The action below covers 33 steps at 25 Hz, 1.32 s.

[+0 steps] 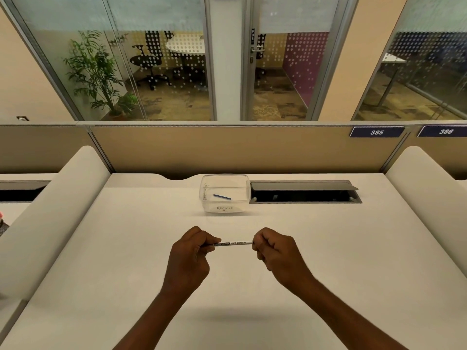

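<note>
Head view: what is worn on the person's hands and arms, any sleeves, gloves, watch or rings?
The left hand and right hand are bare, no gloves. The left forearm and right forearm are uncovered to the frame edge, no sleeve. No watch, band or ring is visible.

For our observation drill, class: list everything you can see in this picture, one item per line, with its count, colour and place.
whiteboard marker: one, white barrel with black label, held level above the desk
container: one, clear plastic, handwritten label, far middle of the desk
thin rod: one, blue, lying inside the container
desk: one, white, in front of the person
cable hatch: one, grey, lid open, right of the container
partition: one, beige, behind the desk
number plates: two, dark blue, on the partition at right
potted plant: one, green, behind the glass at left
left hand: one, grips the marker's left end
right hand: one, grips the marker's right end
</note>
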Each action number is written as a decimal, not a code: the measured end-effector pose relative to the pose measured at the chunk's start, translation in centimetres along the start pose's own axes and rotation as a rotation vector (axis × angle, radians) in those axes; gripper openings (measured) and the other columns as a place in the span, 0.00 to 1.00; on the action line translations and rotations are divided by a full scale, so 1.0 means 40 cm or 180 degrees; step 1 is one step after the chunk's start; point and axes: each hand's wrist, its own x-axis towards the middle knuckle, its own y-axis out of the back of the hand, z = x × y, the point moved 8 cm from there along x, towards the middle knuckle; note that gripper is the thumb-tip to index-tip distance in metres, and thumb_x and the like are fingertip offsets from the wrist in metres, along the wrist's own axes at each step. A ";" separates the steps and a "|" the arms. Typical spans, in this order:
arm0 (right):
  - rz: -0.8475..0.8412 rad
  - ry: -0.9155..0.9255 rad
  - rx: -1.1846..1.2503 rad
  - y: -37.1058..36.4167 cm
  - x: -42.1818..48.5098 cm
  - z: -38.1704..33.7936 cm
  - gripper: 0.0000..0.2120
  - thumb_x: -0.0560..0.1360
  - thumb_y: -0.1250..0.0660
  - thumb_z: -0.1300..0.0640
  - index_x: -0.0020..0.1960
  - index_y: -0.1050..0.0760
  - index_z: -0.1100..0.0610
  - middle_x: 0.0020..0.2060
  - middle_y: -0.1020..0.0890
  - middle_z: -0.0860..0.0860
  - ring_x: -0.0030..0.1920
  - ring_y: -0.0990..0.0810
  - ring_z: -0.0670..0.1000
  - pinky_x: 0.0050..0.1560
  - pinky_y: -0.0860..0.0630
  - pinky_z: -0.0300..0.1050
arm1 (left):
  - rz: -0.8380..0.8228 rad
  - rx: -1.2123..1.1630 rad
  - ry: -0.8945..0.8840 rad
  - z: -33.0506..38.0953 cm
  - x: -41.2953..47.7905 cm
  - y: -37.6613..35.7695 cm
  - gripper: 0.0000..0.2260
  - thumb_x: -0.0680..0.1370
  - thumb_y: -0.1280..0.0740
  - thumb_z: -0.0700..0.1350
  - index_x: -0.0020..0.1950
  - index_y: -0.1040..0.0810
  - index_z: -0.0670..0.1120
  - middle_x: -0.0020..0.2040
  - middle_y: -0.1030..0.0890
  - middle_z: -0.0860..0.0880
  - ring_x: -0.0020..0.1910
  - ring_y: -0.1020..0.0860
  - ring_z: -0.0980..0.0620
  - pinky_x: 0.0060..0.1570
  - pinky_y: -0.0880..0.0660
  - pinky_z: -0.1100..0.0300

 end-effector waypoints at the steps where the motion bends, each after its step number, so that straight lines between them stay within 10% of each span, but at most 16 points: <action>1: -0.0068 -0.0056 0.0123 0.000 0.001 0.001 0.12 0.85 0.36 0.60 0.44 0.23 0.50 0.35 0.18 0.44 0.32 0.24 0.43 0.36 0.29 0.38 | 0.0007 -0.0007 0.0017 -0.002 0.001 0.001 0.22 0.69 0.29 0.20 0.47 0.14 0.46 0.41 0.22 0.59 0.43 0.21 0.63 0.43 0.28 0.77; 8: 0.0174 0.1336 -0.1048 0.025 -0.028 -0.085 0.06 0.80 0.34 0.65 0.49 0.19 0.59 0.44 0.18 0.48 0.41 0.19 0.48 0.42 0.20 0.44 | -0.0018 -0.0033 0.0061 -0.008 -0.007 -0.004 0.22 0.70 0.30 0.20 0.47 0.14 0.47 0.40 0.21 0.56 0.43 0.20 0.59 0.42 0.27 0.76; 14: -0.0111 0.0178 -0.0098 0.023 -0.003 -0.013 0.11 0.81 0.32 0.62 0.43 0.18 0.51 0.37 0.16 0.48 0.31 0.18 0.48 0.36 0.22 0.41 | -0.0054 -0.0022 0.0047 -0.002 -0.004 -0.004 0.22 0.69 0.29 0.20 0.47 0.14 0.47 0.41 0.21 0.56 0.43 0.20 0.60 0.43 0.26 0.75; 22: 0.0186 0.1231 -0.1066 0.034 -0.022 -0.084 0.05 0.79 0.31 0.65 0.46 0.20 0.58 0.40 0.17 0.49 0.38 0.20 0.51 0.40 0.21 0.50 | -0.0036 0.0026 0.0056 0.010 -0.003 -0.001 0.20 0.71 0.29 0.22 0.47 0.14 0.48 0.41 0.23 0.61 0.42 0.21 0.60 0.40 0.21 0.63; 27: -0.0210 0.0143 -0.0231 0.024 0.020 -0.014 0.10 0.80 0.29 0.62 0.43 0.18 0.50 0.36 0.16 0.45 0.35 0.16 0.48 0.37 0.23 0.37 | -0.0025 0.0117 0.0111 0.001 -0.001 0.000 0.21 0.70 0.29 0.22 0.47 0.14 0.49 0.41 0.23 0.60 0.42 0.21 0.61 0.40 0.24 0.69; 33: 0.0201 0.1024 -0.0778 0.039 0.007 -0.071 0.06 0.77 0.27 0.67 0.47 0.18 0.57 0.41 0.16 0.48 0.41 0.17 0.48 0.43 0.20 0.43 | 0.0050 0.0125 0.0132 0.009 0.009 0.005 0.22 0.70 0.31 0.21 0.47 0.14 0.48 0.41 0.22 0.57 0.44 0.21 0.62 0.43 0.27 0.77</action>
